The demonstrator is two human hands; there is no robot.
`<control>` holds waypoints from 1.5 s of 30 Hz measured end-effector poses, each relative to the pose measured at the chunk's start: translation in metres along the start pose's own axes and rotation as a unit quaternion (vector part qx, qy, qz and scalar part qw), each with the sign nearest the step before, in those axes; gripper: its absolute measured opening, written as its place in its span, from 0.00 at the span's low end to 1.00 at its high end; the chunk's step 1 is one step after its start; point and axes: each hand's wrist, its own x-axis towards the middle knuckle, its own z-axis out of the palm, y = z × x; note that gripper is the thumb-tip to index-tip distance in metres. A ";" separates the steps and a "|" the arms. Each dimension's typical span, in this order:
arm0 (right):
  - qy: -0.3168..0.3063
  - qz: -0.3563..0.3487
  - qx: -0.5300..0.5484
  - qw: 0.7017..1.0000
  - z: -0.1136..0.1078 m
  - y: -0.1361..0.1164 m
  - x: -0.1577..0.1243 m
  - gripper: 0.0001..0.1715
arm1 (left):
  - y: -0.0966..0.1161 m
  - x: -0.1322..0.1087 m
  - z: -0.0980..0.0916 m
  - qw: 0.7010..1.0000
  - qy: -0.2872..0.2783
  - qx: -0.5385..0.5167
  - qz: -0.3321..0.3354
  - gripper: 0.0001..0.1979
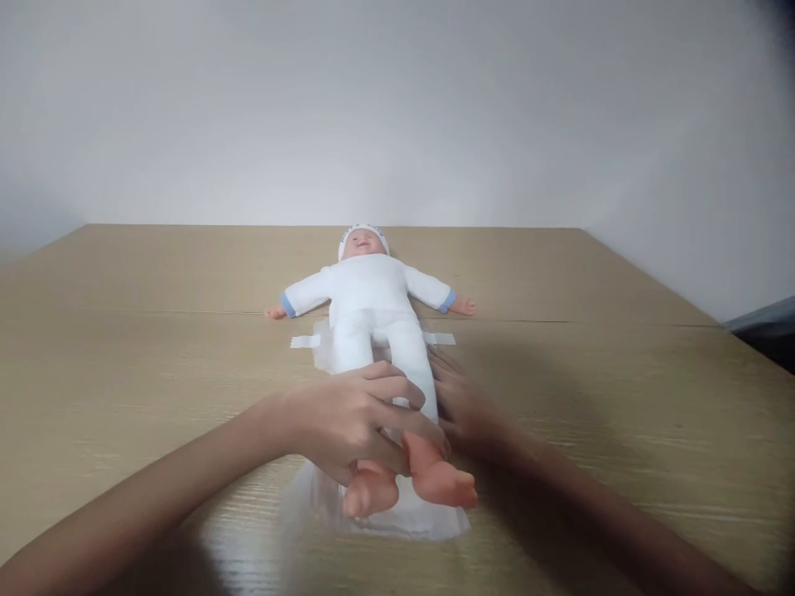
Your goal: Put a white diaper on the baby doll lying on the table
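A baby doll (376, 285) in a white suit with blue cuffs and a white cap lies on its back, arms spread and feet towards me. My left hand (357, 414) is closed around its lower legs, just above the bare feet. Beneath the doll is a spread white diaper (428, 521), with a tape tab sticking out on either side near the hips. My right hand (463, 401) lies low beside the doll's leg on the right, fingers stretched towards the diaper's edge. Its fingertips are partly hidden by the leg and slightly blurred.
A light wooden table (186, 356) carries the doll, with a seam running across it. Behind it rises a pale wall (397, 108). A dark object (767, 327) shows past the table's right edge.
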 end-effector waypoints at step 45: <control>0.001 -0.183 -0.095 0.978 -0.040 0.013 -0.054 0.20 | 0.047 -0.099 0.022 0.993 -0.005 0.020 -0.119 0.16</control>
